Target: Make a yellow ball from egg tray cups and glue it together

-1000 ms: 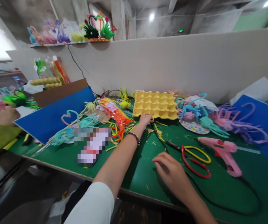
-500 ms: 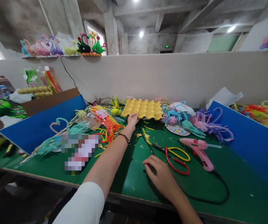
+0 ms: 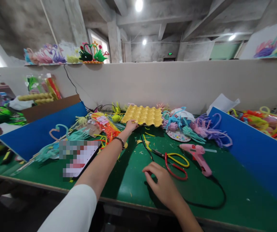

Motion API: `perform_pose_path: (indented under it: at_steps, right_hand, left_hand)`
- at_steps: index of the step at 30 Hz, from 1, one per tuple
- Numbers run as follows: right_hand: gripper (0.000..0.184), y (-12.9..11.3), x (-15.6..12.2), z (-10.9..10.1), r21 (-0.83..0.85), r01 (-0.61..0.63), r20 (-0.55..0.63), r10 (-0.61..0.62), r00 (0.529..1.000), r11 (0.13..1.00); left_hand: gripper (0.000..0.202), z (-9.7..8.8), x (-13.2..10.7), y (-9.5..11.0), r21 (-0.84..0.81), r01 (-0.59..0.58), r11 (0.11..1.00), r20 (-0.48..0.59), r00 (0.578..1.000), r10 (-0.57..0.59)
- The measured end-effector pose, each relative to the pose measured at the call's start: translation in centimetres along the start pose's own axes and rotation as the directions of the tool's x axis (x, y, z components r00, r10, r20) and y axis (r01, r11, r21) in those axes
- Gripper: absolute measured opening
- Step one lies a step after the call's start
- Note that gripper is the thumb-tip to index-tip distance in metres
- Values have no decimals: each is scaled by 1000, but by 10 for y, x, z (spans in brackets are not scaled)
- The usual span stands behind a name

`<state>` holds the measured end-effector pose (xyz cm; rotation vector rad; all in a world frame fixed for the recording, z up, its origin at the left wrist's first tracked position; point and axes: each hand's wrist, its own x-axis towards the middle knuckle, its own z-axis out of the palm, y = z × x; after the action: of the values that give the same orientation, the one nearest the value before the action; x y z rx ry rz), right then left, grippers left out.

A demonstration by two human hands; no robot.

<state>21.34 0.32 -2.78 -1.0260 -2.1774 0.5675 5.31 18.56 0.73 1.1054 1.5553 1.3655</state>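
Left hand (image 3: 131,125) grasping yellow cupped tray's (image 3: 143,116) near edge, right hand (image 3: 162,185) relaxed over bench (image 3: 239,190), clear bag (image 3: 102,120) containing orange stems (image 3: 112,130)

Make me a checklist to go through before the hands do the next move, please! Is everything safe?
1. Left hand at the yellow tray: ok, at its near edge.
2. Firm grip on the tray: cannot tell, the fingertips are too small to judge.
3. Right hand free: ok, nothing shows in it.
4. Scissors away from the right hand: not ok, I'd say; their handles lie close beside it.
5. Glue gun cool: cannot tell, heat doesn't show in a picture.
6. Black cord clear of the right arm: not ok, perhaps; it runs up to the forearm in this view.
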Motion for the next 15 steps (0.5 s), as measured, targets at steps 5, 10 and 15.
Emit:
perform_pose_path:
  at_steps: [5, 10, 15]
  right_hand:
    - [19, -2, -1, -2, 12, -19, 24, 18, 1000, 1000]
    - [19, -3, -2, -4, 18, -25, 42, 24, 999, 1000]
    - [19, -5, -2, -3, 8, -25, 63, 24, 998, 1000]
  left_hand:
    - [33, -1, 1, 12, 108, -92, 990, 56, 995, 87]
    - [32, -19, 9, 25, 216, -184, 959, -36, 980, 196]
    - [33, -56, 15, 24, 389, -112, 914, -236, 947, 216]
